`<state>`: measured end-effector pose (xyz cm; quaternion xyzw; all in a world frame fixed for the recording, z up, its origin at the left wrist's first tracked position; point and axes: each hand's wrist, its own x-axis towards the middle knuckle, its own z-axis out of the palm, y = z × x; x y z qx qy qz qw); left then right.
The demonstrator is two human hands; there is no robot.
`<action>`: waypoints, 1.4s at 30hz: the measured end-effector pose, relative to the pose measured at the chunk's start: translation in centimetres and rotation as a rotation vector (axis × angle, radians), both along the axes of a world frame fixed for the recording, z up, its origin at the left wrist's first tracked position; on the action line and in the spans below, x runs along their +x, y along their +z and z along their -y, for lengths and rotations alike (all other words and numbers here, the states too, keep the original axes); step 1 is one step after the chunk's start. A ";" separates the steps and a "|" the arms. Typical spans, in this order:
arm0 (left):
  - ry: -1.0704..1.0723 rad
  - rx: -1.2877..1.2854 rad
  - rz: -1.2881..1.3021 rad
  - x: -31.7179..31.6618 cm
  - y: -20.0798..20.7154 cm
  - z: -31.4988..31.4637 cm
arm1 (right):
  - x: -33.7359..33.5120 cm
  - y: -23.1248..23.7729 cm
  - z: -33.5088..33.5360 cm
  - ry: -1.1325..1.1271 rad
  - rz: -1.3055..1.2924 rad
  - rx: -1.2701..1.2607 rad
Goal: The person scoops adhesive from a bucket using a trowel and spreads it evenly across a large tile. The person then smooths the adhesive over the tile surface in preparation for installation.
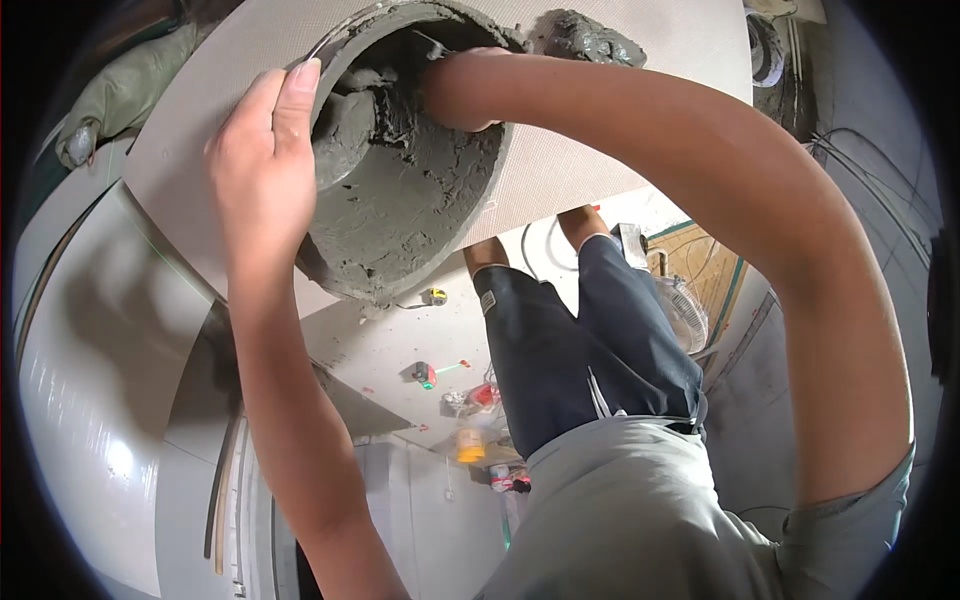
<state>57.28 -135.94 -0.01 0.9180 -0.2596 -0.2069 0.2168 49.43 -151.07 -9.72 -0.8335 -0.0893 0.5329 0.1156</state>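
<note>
A bucket (410,232) coated in grey mortar is tipped so that its mouth faces me, over a pale, finely textured board. My left hand (268,150) grips the left side of its rim, thumb along the edge. A thick lump of wet mortar (350,135) clings inside, on the left. My right hand (462,92) reaches into the bucket from the right, with its fingers curled. Whatever it may hold is hidden by the hand and the dark interior. Another mound of wet mortar (592,40) lies on the board (690,90), right of the bucket.
Below, a yellow-and-black tape measure (438,297) and a red-and-green tape measure (425,375) lie on the floor, near a yellow cup-shaped item (470,446). A fan (683,312) stands beside my legs. A filled sack (130,95) lies at the far left, and cables (870,165) run along the right.
</note>
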 end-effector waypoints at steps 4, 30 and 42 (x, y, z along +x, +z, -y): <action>0.074 -0.087 -0.034 -0.4 0.2 -1.5 | -2.5 -5.2 -0.4 -0.022 0.076 0.085; 0.154 -0.224 -0.022 -0.2 -0.8 -6.6 | -8.3 -5.0 -6.8 -1.237 -0.862 0.709; 0.091 -0.177 0.022 -1.6 -0.3 -4.2 | -7.3 -5.3 -7.2 -0.796 -0.601 0.853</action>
